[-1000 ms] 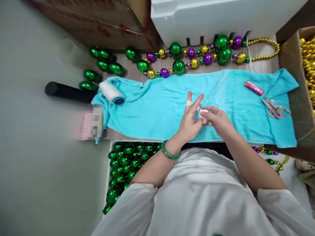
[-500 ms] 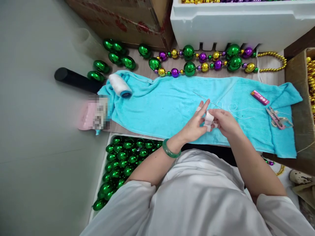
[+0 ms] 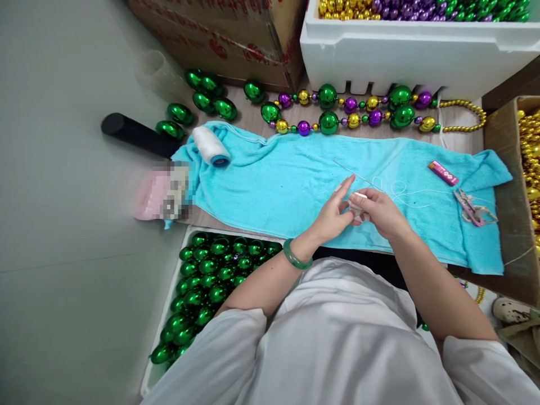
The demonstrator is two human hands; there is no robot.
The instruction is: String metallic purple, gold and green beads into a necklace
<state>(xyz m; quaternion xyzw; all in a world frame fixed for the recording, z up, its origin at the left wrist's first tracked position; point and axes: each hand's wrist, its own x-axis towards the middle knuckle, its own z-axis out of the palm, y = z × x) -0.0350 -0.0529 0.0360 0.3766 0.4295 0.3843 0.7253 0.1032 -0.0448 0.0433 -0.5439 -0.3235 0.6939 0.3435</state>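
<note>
My left hand (image 3: 331, 219), with a green bangle at its wrist, is held over the turquoise towel (image 3: 270, 185), its index finger stretched out and the others partly hidden. My right hand (image 3: 383, 212) pinches white tape (image 3: 358, 203) against the left hand's fingers. White bands show round some fingertips. Just beyond the hands a long needle (image 3: 352, 171) lies on the towel, with white thread (image 3: 399, 188) looping away to the right. Pink-handled thread snips (image 3: 469, 208) and a small pink packet (image 3: 442, 173) lie at the towel's right end.
A spool of white thread (image 3: 210, 147) rests on the towel's left end. Behind lies a bead necklace (image 3: 328, 122) before a white foam box (image 3: 405, 53). A tray of green beads (image 3: 219, 270) is at my left, cardboard boxes (image 3: 506, 197) at right and back.
The white tape strip, earlier spread visibly between my hands, is now gathered closer under my right fingers. The left fingers have drawn closer together. The view has shifted slightly.
</note>
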